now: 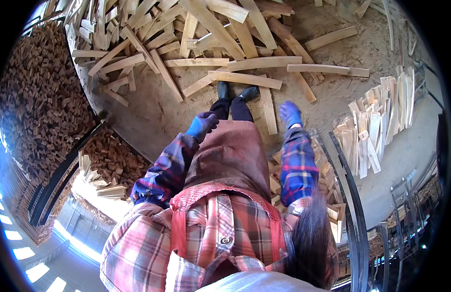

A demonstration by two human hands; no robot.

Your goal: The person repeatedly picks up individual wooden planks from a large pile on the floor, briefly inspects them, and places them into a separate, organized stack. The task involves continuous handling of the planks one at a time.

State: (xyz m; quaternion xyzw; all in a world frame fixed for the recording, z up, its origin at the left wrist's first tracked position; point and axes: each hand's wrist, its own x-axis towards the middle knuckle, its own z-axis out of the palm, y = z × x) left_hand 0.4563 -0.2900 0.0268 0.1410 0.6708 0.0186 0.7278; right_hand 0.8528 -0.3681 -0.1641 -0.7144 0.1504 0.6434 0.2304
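Observation:
My left hand (202, 125), in a blue glove, hangs in front of the brown apron (225, 155). Its fingers are curled in, and nothing shows in them. My right hand (290, 115), gloved in blue too, is held out to the right of the apron. Its fingers reach forward, slightly apart, with nothing in them. Closest to it on the ground is a narrow plank (268, 109). Just beyond my shoes (223, 89) a pale plank (245, 79) lies across other boards. Neither hand touches any wood.
A loose heap of planks (206, 29) covers the ground ahead. Stacked upright boards (376, 126) stand at the right, near black metal rails (349, 194). Large piles of short wood pieces (40, 97) fill the left side. More cut wood (335, 219) lies beside my right arm.

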